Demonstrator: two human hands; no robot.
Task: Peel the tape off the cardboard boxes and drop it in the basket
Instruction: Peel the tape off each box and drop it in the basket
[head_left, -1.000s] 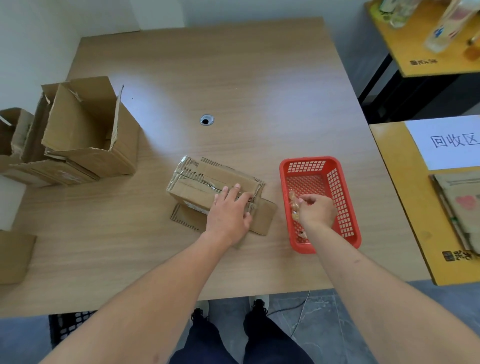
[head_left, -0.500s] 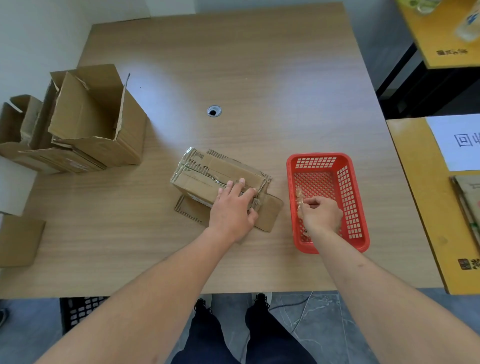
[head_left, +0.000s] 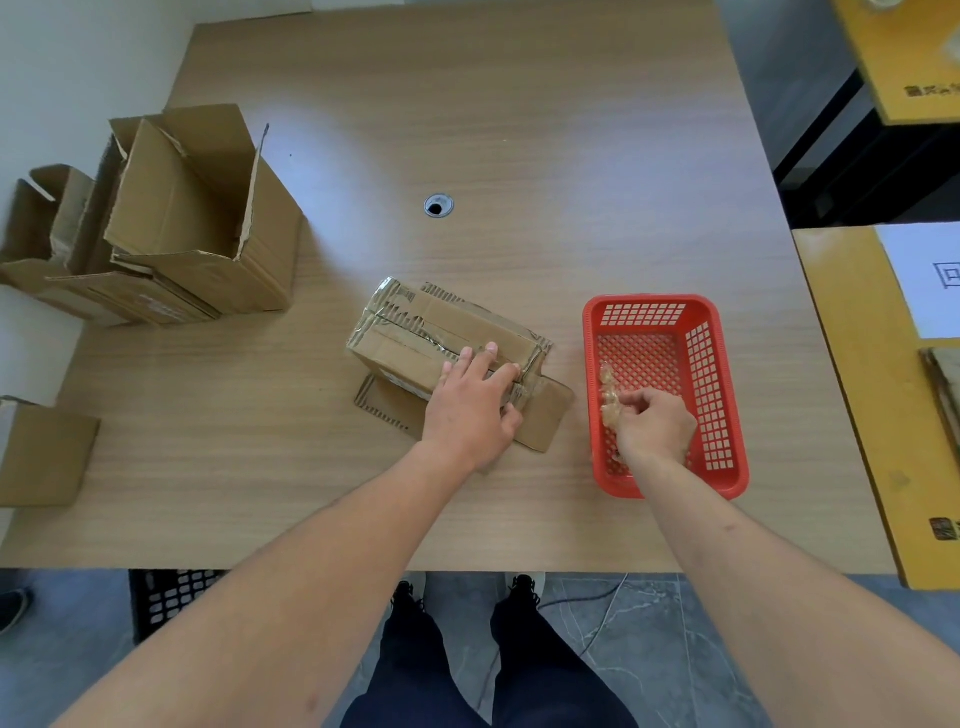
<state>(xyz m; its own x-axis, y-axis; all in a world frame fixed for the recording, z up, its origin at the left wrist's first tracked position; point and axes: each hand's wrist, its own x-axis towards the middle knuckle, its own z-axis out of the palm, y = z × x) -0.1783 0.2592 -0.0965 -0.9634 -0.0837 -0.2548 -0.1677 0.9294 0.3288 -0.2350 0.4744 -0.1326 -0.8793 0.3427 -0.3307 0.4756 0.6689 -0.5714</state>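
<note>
A: Taking the basket (head_left: 670, 312) as the landmark, what lies far to its left?

B: Open boxes (head_left: 197, 223) piled at the counter (head_left: 519, 130) edge, well apart from it. One more carton (head_left: 41, 452) sits below them, nearer the person.

A: And closer in?

B: The box (head_left: 441, 332) being worked on lies just left of the basket, not touching it. Clear tape still runs along its top seam and wraps the end toward the basket. The left hand (head_left: 472, 410) lies flat on that end, fingers straight and spread, pressing it down.

A: The right hand (head_left: 654, 426)?

B: Inside the basket, toward its near left wall. Its fingers are curled, pinching a crumpled strip of tape (head_left: 608, 389) that hangs down against the mesh floor.

A: So the drop isn't finished?

B: I'd judge not; the strip is still between the fingertips. The risk is that it sticks to the skin. If the hand lifts away then, the tape comes out with it, or it drags the light basket along the counter.

A: Anything else?

B: The strip sits close to the left wall, so a flick to shake it loose could throw it over the rim onto the counter. And if the left hand eases off, the box may slide when peeling begins again.
</note>
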